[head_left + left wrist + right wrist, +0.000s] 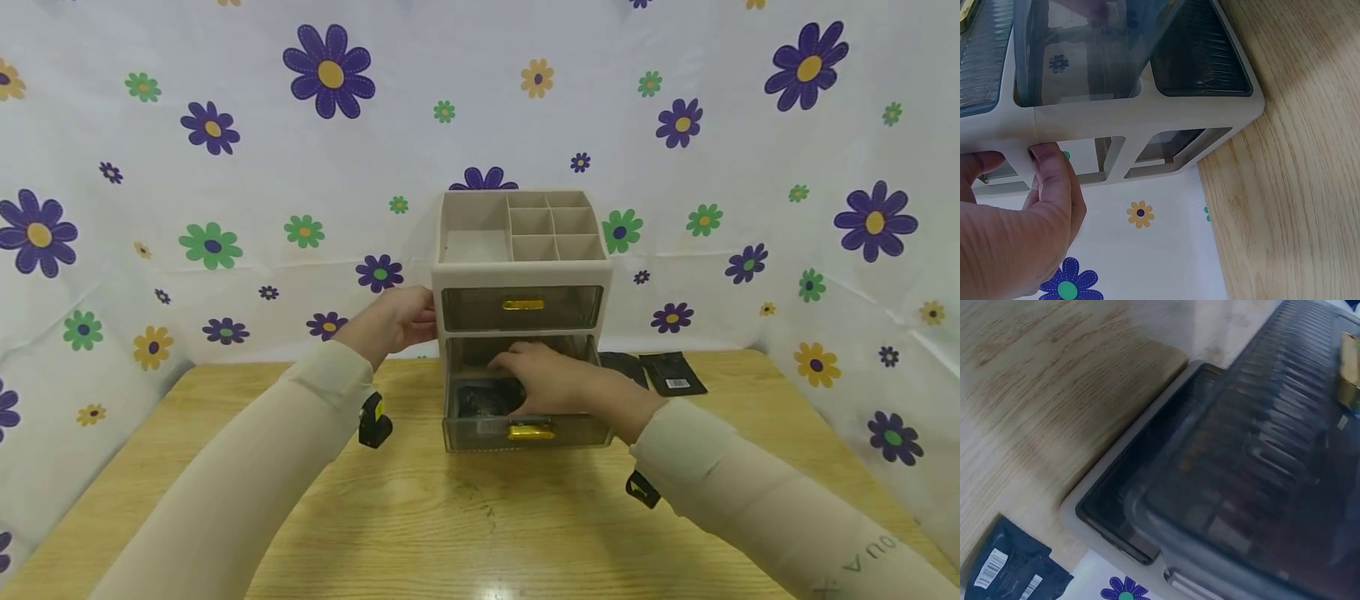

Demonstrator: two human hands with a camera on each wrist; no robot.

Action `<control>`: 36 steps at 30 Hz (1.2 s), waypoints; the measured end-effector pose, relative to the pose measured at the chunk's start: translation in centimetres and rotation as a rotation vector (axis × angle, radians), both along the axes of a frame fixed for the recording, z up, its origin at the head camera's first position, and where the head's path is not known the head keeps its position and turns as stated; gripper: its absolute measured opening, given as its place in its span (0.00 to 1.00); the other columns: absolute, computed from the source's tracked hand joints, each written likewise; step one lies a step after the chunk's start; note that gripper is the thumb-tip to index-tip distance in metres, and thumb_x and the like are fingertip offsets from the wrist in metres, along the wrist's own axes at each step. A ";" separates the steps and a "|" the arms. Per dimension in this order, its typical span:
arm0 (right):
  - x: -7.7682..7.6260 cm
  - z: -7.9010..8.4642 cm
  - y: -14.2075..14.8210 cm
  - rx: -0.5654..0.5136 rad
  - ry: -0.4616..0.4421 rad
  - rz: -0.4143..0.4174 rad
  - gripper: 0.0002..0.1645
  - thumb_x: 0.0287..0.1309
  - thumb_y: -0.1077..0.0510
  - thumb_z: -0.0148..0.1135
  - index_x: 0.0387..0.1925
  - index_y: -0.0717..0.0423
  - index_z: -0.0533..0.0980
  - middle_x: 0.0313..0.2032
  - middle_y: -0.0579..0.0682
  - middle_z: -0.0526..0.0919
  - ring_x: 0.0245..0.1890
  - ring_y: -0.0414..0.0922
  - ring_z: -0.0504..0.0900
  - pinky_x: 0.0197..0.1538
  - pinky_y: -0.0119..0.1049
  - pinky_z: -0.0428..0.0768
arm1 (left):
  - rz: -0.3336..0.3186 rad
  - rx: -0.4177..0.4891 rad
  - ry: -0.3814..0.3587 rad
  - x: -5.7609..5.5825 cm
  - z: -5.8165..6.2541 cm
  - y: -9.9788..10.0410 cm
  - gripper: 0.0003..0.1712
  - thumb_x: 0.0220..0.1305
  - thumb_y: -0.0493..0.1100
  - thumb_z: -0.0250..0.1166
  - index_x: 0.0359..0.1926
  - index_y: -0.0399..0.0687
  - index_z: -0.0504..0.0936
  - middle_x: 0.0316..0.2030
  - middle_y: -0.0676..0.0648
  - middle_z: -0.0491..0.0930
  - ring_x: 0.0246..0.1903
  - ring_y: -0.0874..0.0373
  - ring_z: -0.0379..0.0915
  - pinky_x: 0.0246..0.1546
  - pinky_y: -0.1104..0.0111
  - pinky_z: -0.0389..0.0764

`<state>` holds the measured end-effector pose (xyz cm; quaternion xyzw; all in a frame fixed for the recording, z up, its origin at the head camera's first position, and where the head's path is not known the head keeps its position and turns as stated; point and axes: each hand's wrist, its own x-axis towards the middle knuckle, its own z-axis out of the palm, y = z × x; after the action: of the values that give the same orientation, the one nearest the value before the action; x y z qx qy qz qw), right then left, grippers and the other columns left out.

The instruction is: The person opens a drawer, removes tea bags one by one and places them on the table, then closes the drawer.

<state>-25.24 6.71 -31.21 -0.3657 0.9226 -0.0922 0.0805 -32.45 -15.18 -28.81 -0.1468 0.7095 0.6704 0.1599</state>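
Observation:
A beige desktop drawer organizer (522, 268) stands against the backdrop, its smoky clear middle drawer (480, 433) pulled out toward me. My left hand (405, 317) grips the organizer's left side; in the left wrist view its thumb and fingers pinch an upright of the frame (1079, 119). Inside the open drawer, my right hand (551, 379) reaches in from the right, thumb and forefinger spread apart beside a shiny black packet (480, 398). Its other fingers are hidden. In the right wrist view the drawer's smoky wall (1210, 506) covers that hand's work.
Black packets with white labels (673, 373) lie on the wooden table (360, 517), right of the organizer. The top drawer (480, 310) is closed, as is the bottom drawer (1204, 56). Open compartments (555, 225) top the organizer. A flowered cloth (262, 167) hangs behind.

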 end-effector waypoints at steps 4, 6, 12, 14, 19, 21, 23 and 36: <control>-0.2 -0.2 -0.2 0.037 -0.025 0.007 0.41 0.47 0.50 0.71 0.61 0.58 0.66 0.57 0.55 0.73 0.57 0.51 0.72 0.62 0.44 0.71 | -0.012 0.000 0.005 -0.1 0.0 0.1 0.20 0.67 0.42 0.51 0.58 0.41 0.70 0.51 0.43 0.73 0.50 0.51 0.74 0.53 0.63 0.78; -0.3 -0.2 -0.2 0.019 -0.041 0.005 0.40 0.47 0.51 0.71 0.61 0.58 0.66 0.58 0.54 0.73 0.59 0.51 0.71 0.63 0.44 0.71 | -0.017 0.001 0.006 -0.2 0.0 0.1 0.20 0.67 0.42 0.51 0.58 0.41 0.70 0.51 0.43 0.73 0.50 0.51 0.74 0.53 0.63 0.78; -0.4 0.0 0.6 -0.104 -0.028 0.034 0.24 0.58 0.55 0.62 0.56 0.55 0.71 0.51 0.50 0.79 0.52 0.46 0.78 0.55 0.41 0.77 | -0.016 0.008 0.002 -0.2 0.2 -0.1 0.20 0.67 0.42 0.51 0.59 0.41 0.69 0.53 0.42 0.71 0.52 0.51 0.73 0.55 0.63 0.77; -0.3 0.2 1.0 -0.138 -0.012 0.035 0.20 0.60 0.56 0.60 0.54 0.53 0.73 0.48 0.48 0.81 0.43 0.43 0.81 0.52 0.40 0.78 | -0.012 0.014 0.002 -0.2 0.2 -0.1 0.21 0.67 0.42 0.51 0.59 0.41 0.69 0.53 0.42 0.71 0.52 0.50 0.72 0.55 0.63 0.77; 0.1 0.8 2.1 -0.240 -0.046 -0.010 0.19 0.59 0.55 0.61 0.52 0.54 0.74 0.33 0.43 0.84 0.22 0.34 0.78 0.45 0.37 0.81 | -0.003 0.028 -0.005 -0.2 0.0 0.0 0.21 0.67 0.41 0.51 0.59 0.41 0.68 0.53 0.42 0.71 0.52 0.50 0.73 0.54 0.63 0.78; 0.3 1.2 2.6 -0.297 -0.041 -0.028 0.20 0.58 0.55 0.62 0.52 0.55 0.75 0.26 0.42 0.83 0.20 0.33 0.79 0.43 0.37 0.82 | 0.004 0.033 -0.005 -0.2 0.0 0.1 0.21 0.66 0.41 0.51 0.59 0.40 0.69 0.53 0.42 0.71 0.52 0.50 0.73 0.54 0.63 0.78; 0.4 1.6 3.2 -0.350 -0.013 -0.050 0.19 0.57 0.54 0.63 0.50 0.55 0.76 0.22 0.41 0.82 0.19 0.34 0.79 0.38 0.35 0.82 | 0.010 0.036 -0.004 -0.2 0.0 0.1 0.21 0.66 0.41 0.51 0.58 0.40 0.69 0.52 0.42 0.72 0.51 0.50 0.74 0.54 0.63 0.78; 0.6 3.9 7.7 -0.533 0.197 -0.132 0.15 0.57 0.56 0.63 0.46 0.53 0.77 0.21 0.45 0.77 0.18 0.37 0.76 0.22 0.31 0.75 | 0.007 0.016 -0.001 0.0 0.2 -0.1 0.21 0.66 0.41 0.51 0.59 0.39 0.67 0.51 0.42 0.71 0.51 0.50 0.72 0.54 0.63 0.77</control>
<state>-24.61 14.36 -27.27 -0.3203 0.8910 -0.3005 -0.1146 -32.47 -15.23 -28.60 -0.1484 0.7035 0.6766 0.1589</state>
